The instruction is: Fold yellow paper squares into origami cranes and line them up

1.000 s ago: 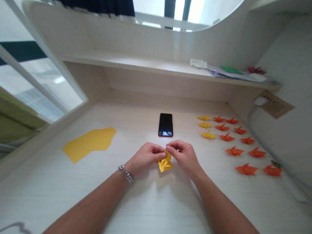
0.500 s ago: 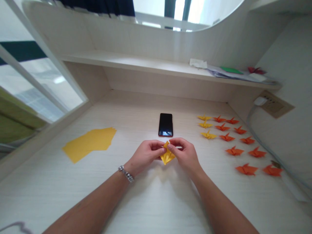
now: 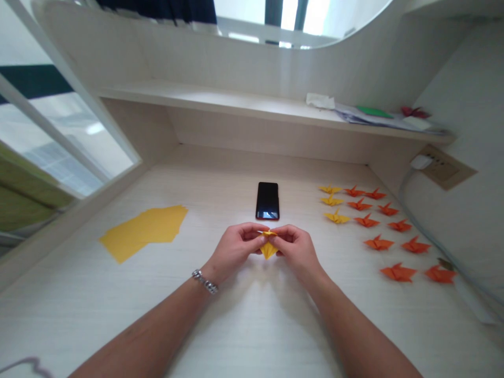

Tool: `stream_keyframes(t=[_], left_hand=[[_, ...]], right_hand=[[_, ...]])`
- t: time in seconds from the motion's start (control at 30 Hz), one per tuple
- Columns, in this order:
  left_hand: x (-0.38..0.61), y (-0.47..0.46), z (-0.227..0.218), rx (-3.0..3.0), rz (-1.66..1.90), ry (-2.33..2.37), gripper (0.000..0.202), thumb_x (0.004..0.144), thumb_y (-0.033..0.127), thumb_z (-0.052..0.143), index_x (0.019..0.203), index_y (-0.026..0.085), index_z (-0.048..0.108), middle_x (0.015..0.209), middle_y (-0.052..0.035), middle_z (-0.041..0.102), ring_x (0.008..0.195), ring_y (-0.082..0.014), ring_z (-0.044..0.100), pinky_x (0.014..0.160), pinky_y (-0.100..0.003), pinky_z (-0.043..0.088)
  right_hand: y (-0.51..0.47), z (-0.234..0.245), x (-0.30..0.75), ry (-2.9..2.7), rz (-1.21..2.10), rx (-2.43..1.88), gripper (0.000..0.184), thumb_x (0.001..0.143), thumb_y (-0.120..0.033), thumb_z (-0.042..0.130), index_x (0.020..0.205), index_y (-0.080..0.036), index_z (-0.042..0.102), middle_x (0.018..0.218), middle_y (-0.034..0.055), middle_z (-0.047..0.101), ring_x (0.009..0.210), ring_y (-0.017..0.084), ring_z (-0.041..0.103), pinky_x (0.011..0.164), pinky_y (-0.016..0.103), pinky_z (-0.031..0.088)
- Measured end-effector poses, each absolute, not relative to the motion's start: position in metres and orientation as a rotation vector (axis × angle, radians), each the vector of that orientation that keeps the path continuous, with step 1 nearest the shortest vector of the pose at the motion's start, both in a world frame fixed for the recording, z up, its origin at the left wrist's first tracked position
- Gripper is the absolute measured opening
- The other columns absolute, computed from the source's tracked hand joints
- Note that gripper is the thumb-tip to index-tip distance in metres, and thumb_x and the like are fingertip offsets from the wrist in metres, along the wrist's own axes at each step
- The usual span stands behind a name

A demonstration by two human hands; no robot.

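Observation:
Between my two hands is a small piece of folded yellow origami paper, its lower end pointing toward me. My left hand, with a metal bracelet at the wrist, pinches its left side between thumb and fingers. On the other side my right hand pinches the paper the same way, the two thumbs close together. Part of the paper is hidden behind the fingers. Just beyond the hands lies a black phone, flat on the desk.
Left on the desk is a fanned stack of yellow paper. To the right stand yellow paper cranes and several orange paper cranes. A cable runs from a wall socket. Papers lie on the shelf above.
The folded yellow paper has tilted, and its upper tip no longer stands up between my hands. My right hand has shifted slightly left, so both thumbs are closer together.

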State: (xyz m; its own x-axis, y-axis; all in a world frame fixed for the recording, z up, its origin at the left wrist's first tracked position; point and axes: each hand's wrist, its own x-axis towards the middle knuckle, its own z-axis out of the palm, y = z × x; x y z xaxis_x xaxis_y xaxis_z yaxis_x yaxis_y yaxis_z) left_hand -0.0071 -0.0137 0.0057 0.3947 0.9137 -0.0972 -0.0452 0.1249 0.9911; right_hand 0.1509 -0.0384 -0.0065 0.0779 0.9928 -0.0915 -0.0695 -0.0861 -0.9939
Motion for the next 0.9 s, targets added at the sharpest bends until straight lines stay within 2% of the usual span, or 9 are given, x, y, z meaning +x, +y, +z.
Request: stream_keyframes(t=[0.27,0.53,0.9], left_hand=[[-0.0078,-0.0123,0.0028,1.228,0.849,0.918,0.032,0.070,0.033,0.074,0.095,0.013,0.068,0.086,-0.0091,0.071,0.075,-0.0183,0.065,0.063,-0.027,0.053],[-0.0089,-0.0119,0.0031,1.222,0.854,0.995,0.027,0.068,0.034,0.075,0.081,0.011,0.068,0.073,-0.0076,0.070,0.064,-0.0155,0.063,0.057,-0.025,0.051],[-0.0110,-0.0091,0.0004,1.183,0.844,0.947,0.023,0.067,0.030,0.076,0.080,0.011,0.070,0.074,-0.0079,0.071,0.066,-0.0171,0.065,0.060,-0.027,0.053]], right_hand=[[-0.0369,-0.0096,0.1545,-1.113,1.267,-1.243,0.024,0.069,-0.031,0.070,0.084,-0.013,0.072,0.073,0.0060,0.071,0.061,0.016,0.063,0.053,0.024,0.048],[-0.0397,-0.0065,0.1518,-1.160,1.254,-1.207,0.020,0.070,-0.027,0.069,0.083,-0.013,0.073,0.073,0.0062,0.071,0.061,0.015,0.062,0.054,0.024,0.048],[-0.0392,-0.0060,0.1526,-1.148,1.278,-1.213,0.024,0.070,-0.031,0.070,0.084,-0.012,0.074,0.072,0.0073,0.071,0.060,0.016,0.062,0.053,0.025,0.048]])
